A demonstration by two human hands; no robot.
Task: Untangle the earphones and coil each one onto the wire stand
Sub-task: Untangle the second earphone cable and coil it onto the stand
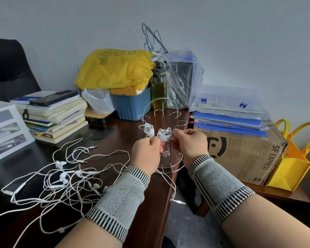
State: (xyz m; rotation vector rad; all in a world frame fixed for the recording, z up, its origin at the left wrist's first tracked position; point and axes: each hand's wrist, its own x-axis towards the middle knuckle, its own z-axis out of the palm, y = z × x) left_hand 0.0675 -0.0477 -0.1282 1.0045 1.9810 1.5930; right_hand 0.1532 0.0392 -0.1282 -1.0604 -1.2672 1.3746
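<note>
A chrome wire stand point(160, 113) stands near the desk's right edge. One white earphone coil point(149, 129) sits on its left arm. A second white coil point(165, 134) is wound on the front arm. My left hand point(145, 155) and my right hand point(189, 144) hold curled fingers on either side of this second coil and pinch its cable. Its earbuds point(166, 154) hang below between my hands, and the rest of the cable trails off the desk edge to a plug point(179, 201). A tangle of several white earphones point(61, 181) lies on the desk at the left.
Stacked books with a phone point(52, 108) stand at the back left. A blue bin point(132, 104), a yellow bag point(115, 68) and a bottle point(158, 86) stand behind the stand. A cardboard box point(243, 151) with folders stands at the right.
</note>
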